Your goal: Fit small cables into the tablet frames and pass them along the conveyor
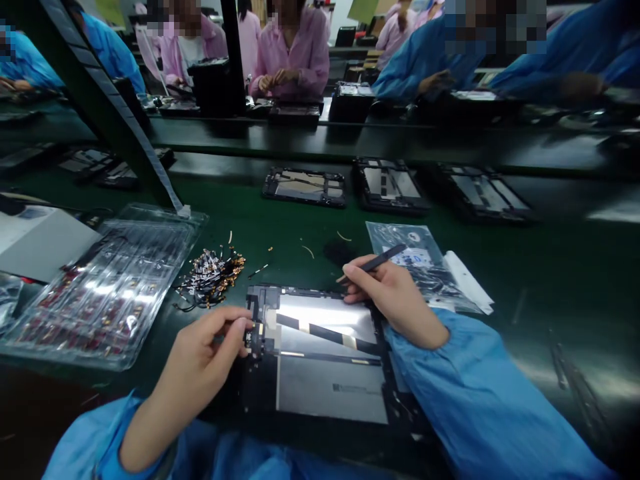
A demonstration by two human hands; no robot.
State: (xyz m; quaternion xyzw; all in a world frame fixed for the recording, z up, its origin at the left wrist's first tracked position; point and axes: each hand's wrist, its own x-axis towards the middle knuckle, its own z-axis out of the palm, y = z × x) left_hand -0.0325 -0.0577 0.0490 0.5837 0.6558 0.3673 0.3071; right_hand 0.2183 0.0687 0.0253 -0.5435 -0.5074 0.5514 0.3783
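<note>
An opened tablet (333, 393) lies in front of me, its silver inner plate and a dark ribbon cable (325, 331) showing. My left hand (207, 357) is closed in a pinch at the tablet's left edge, beside a small board; what sits between the fingertips is too small to make out. In my right hand (395, 293) is a pair of dark tweezers (380, 258), gripped between thumb and fingers, tips pointing left above the tablet's far edge. Some of that hand's fingers touch or hover over this edge; I cannot tell which.
A pile of small cables (213, 277) lies beyond my left hand, near clear plastic trays (100, 300) of small parts. Plastic bags (415, 260) lie to the right. Several opened tablets (305, 185) line the back; a slanted post (115, 100) stands left. Co-workers sit opposite.
</note>
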